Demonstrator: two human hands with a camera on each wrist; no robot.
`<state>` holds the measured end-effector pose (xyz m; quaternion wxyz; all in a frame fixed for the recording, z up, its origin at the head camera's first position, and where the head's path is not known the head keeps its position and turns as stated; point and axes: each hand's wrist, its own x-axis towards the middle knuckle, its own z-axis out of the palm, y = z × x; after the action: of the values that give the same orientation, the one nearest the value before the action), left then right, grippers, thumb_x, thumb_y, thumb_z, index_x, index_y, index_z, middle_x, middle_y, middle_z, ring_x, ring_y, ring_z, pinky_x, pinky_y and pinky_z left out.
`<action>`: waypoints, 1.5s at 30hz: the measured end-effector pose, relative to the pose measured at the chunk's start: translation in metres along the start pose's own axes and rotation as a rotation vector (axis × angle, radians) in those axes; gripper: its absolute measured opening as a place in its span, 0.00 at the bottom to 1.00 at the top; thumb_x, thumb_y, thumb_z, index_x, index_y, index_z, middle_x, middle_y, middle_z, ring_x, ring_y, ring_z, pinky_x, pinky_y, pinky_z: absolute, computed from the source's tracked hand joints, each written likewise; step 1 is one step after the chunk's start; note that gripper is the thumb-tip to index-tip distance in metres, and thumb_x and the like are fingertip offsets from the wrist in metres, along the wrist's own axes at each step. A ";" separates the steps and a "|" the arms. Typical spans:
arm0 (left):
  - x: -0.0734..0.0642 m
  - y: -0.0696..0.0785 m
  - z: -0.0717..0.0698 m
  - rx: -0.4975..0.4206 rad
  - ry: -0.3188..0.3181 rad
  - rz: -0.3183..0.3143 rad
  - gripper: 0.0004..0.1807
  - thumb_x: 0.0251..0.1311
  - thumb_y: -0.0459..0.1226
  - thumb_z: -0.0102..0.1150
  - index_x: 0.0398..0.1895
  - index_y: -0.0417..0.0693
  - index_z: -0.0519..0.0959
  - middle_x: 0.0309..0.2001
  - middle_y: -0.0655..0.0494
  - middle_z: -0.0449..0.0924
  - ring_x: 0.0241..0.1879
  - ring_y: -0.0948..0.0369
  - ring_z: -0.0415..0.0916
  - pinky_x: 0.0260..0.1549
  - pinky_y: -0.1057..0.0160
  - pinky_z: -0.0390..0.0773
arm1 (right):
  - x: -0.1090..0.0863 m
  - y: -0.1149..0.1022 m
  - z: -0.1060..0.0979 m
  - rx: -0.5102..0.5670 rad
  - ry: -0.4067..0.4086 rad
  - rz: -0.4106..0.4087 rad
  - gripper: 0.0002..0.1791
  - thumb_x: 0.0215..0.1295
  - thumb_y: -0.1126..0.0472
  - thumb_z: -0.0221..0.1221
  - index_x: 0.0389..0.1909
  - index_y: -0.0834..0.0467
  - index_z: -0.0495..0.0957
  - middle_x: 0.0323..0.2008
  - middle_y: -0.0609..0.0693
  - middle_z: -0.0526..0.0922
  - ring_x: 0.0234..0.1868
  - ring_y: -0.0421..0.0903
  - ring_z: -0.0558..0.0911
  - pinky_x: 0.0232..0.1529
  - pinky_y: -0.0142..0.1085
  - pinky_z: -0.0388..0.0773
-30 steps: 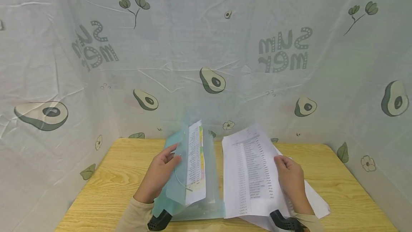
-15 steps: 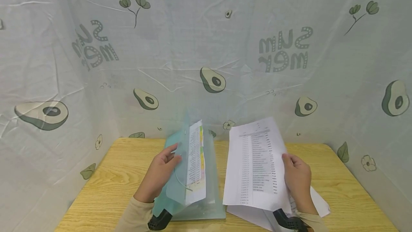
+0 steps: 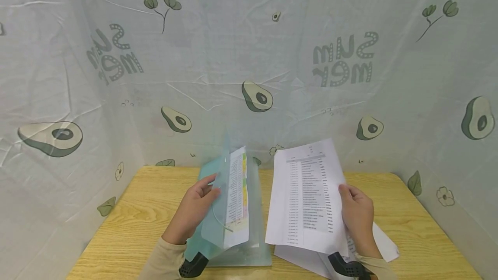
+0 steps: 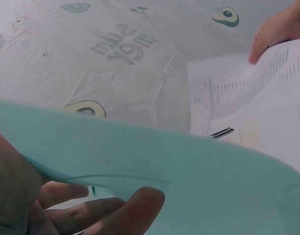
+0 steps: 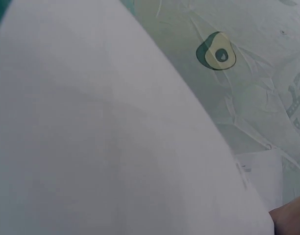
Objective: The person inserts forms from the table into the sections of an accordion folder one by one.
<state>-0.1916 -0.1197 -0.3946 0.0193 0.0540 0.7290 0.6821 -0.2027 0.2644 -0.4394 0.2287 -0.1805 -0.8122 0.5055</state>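
Note:
In the head view my left hand (image 3: 194, 208) pinches the raised cover of a translucent teal folder (image 3: 254, 215). A printed sheet with coloured row ends (image 3: 236, 198) stands tilted inside that folder. The left wrist view shows the thumb bent against the teal cover (image 4: 213, 181). To the right, my right hand (image 3: 358, 217) grips the right edge of a printed paper (image 3: 305, 198), which is held tilted up with its table of text facing the camera. Blank white paper (image 5: 115, 122) fills most of the right wrist view, hiding most of the right hand's fingers.
More white papers (image 3: 385, 243) lie under and beside the right hand, partly hidden by it. Everything rests on a wooden table (image 3: 128, 219). A white curtain with an avocado print (image 3: 218, 64) hangs around the back and sides.
My right hand has raised the printed paper and shifted it right, away from the folder, then slightly back left. The left hand and the folder cover stay almost still.

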 end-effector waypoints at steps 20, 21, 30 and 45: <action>0.001 -0.002 0.001 0.015 -0.005 -0.008 0.29 0.75 0.34 0.55 0.77 0.45 0.66 0.59 0.39 0.81 0.49 0.50 0.84 0.42 0.51 0.85 | -0.008 -0.007 0.014 0.048 -0.007 0.000 0.27 0.79 0.44 0.53 0.59 0.63 0.82 0.31 0.58 0.88 0.20 0.42 0.83 0.18 0.36 0.78; 0.001 -0.002 0.001 0.014 -0.007 -0.007 0.29 0.75 0.34 0.55 0.77 0.45 0.66 0.59 0.39 0.81 0.49 0.50 0.84 0.42 0.51 0.85 | -0.008 -0.007 0.015 0.054 -0.010 0.002 0.28 0.79 0.43 0.53 0.59 0.63 0.82 0.30 0.58 0.88 0.20 0.42 0.83 0.18 0.36 0.78; 0.000 -0.001 0.003 0.013 -0.033 0.002 0.29 0.76 0.34 0.54 0.77 0.44 0.65 0.62 0.35 0.78 0.51 0.49 0.84 0.43 0.51 0.85 | -0.014 -0.008 0.025 0.073 -0.030 -0.019 0.29 0.79 0.42 0.53 0.57 0.65 0.82 0.29 0.56 0.87 0.20 0.41 0.82 0.17 0.34 0.77; -0.001 -0.003 0.006 0.009 -0.059 -0.001 0.29 0.76 0.34 0.54 0.78 0.44 0.64 0.63 0.35 0.77 0.52 0.47 0.83 0.44 0.50 0.84 | -0.025 -0.017 0.037 0.071 -0.038 -0.031 0.24 0.80 0.47 0.54 0.55 0.64 0.83 0.28 0.56 0.87 0.20 0.41 0.82 0.18 0.32 0.75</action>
<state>-0.1907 -0.1144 -0.3976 0.0410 0.0739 0.7312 0.6769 -0.2033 0.2166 -0.4435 0.2273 -0.1498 -0.8007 0.5337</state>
